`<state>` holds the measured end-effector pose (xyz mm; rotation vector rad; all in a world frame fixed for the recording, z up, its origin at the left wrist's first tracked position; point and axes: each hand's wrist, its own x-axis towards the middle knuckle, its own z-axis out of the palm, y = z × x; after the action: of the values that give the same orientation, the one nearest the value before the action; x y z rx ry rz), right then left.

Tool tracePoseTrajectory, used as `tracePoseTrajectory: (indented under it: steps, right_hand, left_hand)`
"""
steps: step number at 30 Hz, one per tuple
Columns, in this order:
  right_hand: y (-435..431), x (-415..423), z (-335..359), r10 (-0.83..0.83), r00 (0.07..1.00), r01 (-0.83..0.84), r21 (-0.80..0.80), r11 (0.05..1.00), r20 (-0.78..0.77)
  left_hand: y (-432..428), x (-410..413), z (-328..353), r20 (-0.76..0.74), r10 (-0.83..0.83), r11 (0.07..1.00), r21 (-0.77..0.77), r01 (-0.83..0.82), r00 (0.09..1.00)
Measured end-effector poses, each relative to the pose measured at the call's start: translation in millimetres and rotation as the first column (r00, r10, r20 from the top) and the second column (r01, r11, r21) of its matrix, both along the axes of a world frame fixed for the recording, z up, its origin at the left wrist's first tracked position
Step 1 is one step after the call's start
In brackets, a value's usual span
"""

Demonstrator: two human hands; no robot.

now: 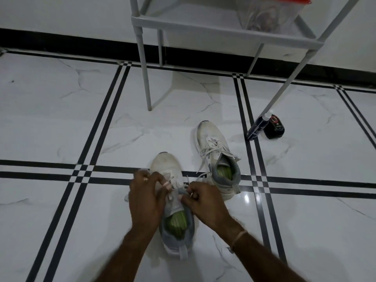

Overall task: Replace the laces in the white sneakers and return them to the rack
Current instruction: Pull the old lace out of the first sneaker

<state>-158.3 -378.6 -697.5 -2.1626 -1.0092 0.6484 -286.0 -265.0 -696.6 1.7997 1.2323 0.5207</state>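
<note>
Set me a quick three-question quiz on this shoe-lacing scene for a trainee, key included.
1. True or false: the far sneaker stands on the rack.
2. What do the left hand and right hand grip? A. the laces of the near sneaker; B. the dark tube by the rack leg; C. the red-lidded container.
3. Fill in: the insoles showing in both sneakers are ____.
Key: 1 false, it stands on the floor; 2 A; 3 green.
</note>
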Motion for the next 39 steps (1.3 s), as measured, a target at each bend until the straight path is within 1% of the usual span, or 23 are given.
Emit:
tracePoseTrajectory:
  steps: [1, 3, 4, 5, 7, 8, 10, 12, 15, 18, 19, 20, 21, 22, 23, 24, 27, 29, 33, 35, 36, 38, 39]
  right_hand:
    - [2.3, -1.0, 3.0, -0.003, 1.000, 0.003, 0.005, 1.000, 0.025]
    - [3.0, 0.5, -0.4, -0.037, 0.999, 0.037, 0.013, 0.999, 0.016]
    - [2.3, 0.3, -1.9, -0.052, 0.999, 0.052, 0.017, 0.999, -0.003]
    - [1.4, -0.5, -2.7, -0.069, 0.997, 0.069, 0.017, 0.997, -0.024]
    - [-0.7, -1.9, -5.0, -0.095, 0.995, 0.096, 0.015, 0.995, -0.039]
    - [-1.7, -3.3, -6.4, -0.098, 0.995, 0.099, 0.009, 0.995, -0.023]
    - [-3.3, -5.0, -6.1, -0.086, 0.996, 0.086, 0.001, 0.996, 0.035]
    - [-4.0, -3.0, -7.1, -0.093, 0.995, 0.093, 0.008, 0.996, 0.048]
    - [-3.1, -0.4, -8.0, -0.123, 0.992, 0.123, 0.009, 0.992, 0.015]
    - [-3.2, -2.5, -7.6, -0.135, 0.991, 0.135, 0.012, 0.991, 0.009]
    - [-4.0, -2.4, -8.7, -0.137, 0.991, 0.137, 0.017, 0.990, 0.005]
    - [-4.3, -2.0, -10.1, -0.139, 0.990, 0.139, 0.020, 0.990, 0.000]
    - [-4.3, -1.6, -11.5, -0.146, 0.989, 0.146, 0.021, 0.989, -0.007]
    - [-4.0, -1.2, -13.0, -0.156, 0.988, 0.156, 0.025, 0.987, -0.009]
    - [-3.9, -1.1, -14.5, -0.161, 0.987, 0.161, 0.026, 0.987, -0.009]
    - [-3.5, -1.4, -14.9, -0.156, 0.988, 0.156, 0.028, 0.987, -0.005]
    - [-1.4, -3.4, -12.5, -0.125, 0.992, 0.125, 0.021, 0.992, -0.001]
    - [-1.3, -3.5, -12.1, -0.129, 0.992, 0.129, 0.009, 0.992, 0.001]
    - [-1.7, -3.2, -12.3, -0.122, 0.993, 0.122, -0.003, 0.993, 0.006]
    - [-1.6, -3.9, -11.9, -0.119, 0.993, 0.119, -0.001, 0.993, 0.005]
    - [-1.7, -4.0, -12.6, -0.120, 0.993, 0.120, 0.000, 0.993, 0.001]
    - [-2.0, -3.2, -13.0, -0.135, 0.991, 0.135, 0.001, 0.991, -0.017]
    - [-2.1, -2.3, -13.1, -0.145, 0.989, 0.145, 0.000, 0.989, -0.029]
  left_hand:
    - [3.7, 2.3, 1.8, -0.115, -0.058, 0.989, 0.128, 0.073, 0.992]
    - [8.4, 8.2, 3.6, -0.062, -0.010, 0.995, 0.099, 0.016, 0.998]
    - [10.9, 10.2, 6.4, 0.097, 0.131, 0.989, -0.079, -0.124, 0.987]
    - [12.4, 8.8, 5.5, 0.254, 0.362, 0.906, -0.324, -0.274, 0.897]
    - [12.1, 3.6, 13.9, 0.313, 0.641, 0.587, -0.788, -0.184, 0.701]
    - [10.6, 0.6, 12.6, 0.303, 0.656, 0.531, -0.836, -0.138, 0.691]
    - [7.4, -3.7, 4.4, 0.308, 0.422, 0.740, -0.660, -0.128, 0.853]
    - [7.0, -12.7, -0.6, 0.250, 0.035, 0.976, -0.215, 0.020, 0.968]
    - [22.9, -21.5, -10.1, 0.020, -0.278, 0.940, 0.212, 0.267, 0.960]
    - [34.1, -17.3, -10.7, -0.204, -0.296, 0.832, 0.425, 0.357, 0.933]
    - [35.0, -13.2, -11.5, -0.108, -0.214, 0.891, 0.385, 0.240, 0.971]
    - [37.0, -8.4, -6.0, 0.127, -0.042, 0.990, 0.141, 0.023, 0.991]
    - [40.3, -3.4, 1.7, 0.358, 0.227, 0.964, -0.217, -0.156, 0.906]
    - [44.0, -1.9, 8.1, 0.447, 0.465, 0.815, -0.553, -0.173, 0.764]
    - [44.7, -2.9, 9.2, 0.450, 0.550, 0.723, -0.678, -0.132, 0.704]
    - [41.6, -5.0, 9.9, 0.419, 0.502, 0.742, -0.659, -0.127, 0.757]
    - [22.2, -10.3, 8.0, 0.266, -0.011, 0.983, -0.172, 0.059, 0.964]
    - [14.7, -7.1, 8.2, 0.144, -0.277, 0.960, 0.008, 0.279, 0.950]
    - [23.3, 4.5, 8.9, -0.115, -0.395, 0.894, 0.182, 0.410, 0.911]
    - [25.2, 10.5, 8.8, -0.184, -0.385, 0.888, 0.192, 0.418, 0.904]
    - [23.7, 14.1, 9.6, -0.109, -0.353, 0.921, 0.135, 0.365, 0.929]
    - [24.8, 18.9, 12.5, 0.216, -0.057, 0.965, -0.238, 0.110, 0.975]
    - [27.8, 19.6, 15.8, 0.396, 0.207, 0.876, -0.482, 0.011, 0.895]
